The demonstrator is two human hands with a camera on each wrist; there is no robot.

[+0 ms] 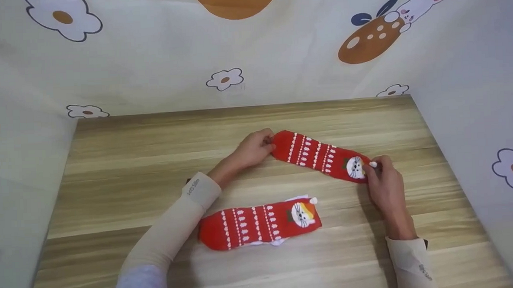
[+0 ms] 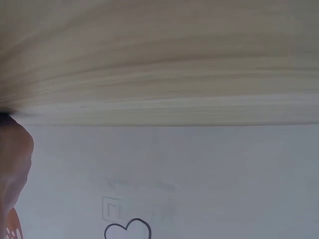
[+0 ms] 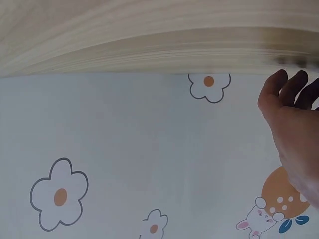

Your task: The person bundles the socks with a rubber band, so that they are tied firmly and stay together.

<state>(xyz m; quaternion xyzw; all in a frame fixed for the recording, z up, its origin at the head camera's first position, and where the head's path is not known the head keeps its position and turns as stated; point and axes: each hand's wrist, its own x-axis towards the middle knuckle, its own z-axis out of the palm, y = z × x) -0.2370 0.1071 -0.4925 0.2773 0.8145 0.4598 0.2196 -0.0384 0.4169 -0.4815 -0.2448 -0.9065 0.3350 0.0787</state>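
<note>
A red sock (image 1: 311, 154) with white patterned bands and a white cat face stretches slantwise between both hands in the head view. My left hand (image 1: 253, 149) pinches its toe end, and my right hand (image 1: 387, 183) pinches the cuff end beside the cat face and a small white pompom. A matching red sock (image 1: 260, 224) lies flat nearer the front, toe to the left, with white material (image 1: 277, 242) poking out along its edges. In the left wrist view only a bit of the left hand (image 2: 14, 164) shows; the right wrist view catches the right hand (image 3: 296, 124) with bent fingers, its sock hidden.
Both socks are at a wood-grain tabletop (image 1: 132, 166). A pale back wall (image 1: 157, 57) printed with flowers and a rabbit rises behind it, and side walls (image 1: 467, 122) stand to the left and right. The left forearm's sleeve (image 1: 173, 225) passes close to the lying sock's toe.
</note>
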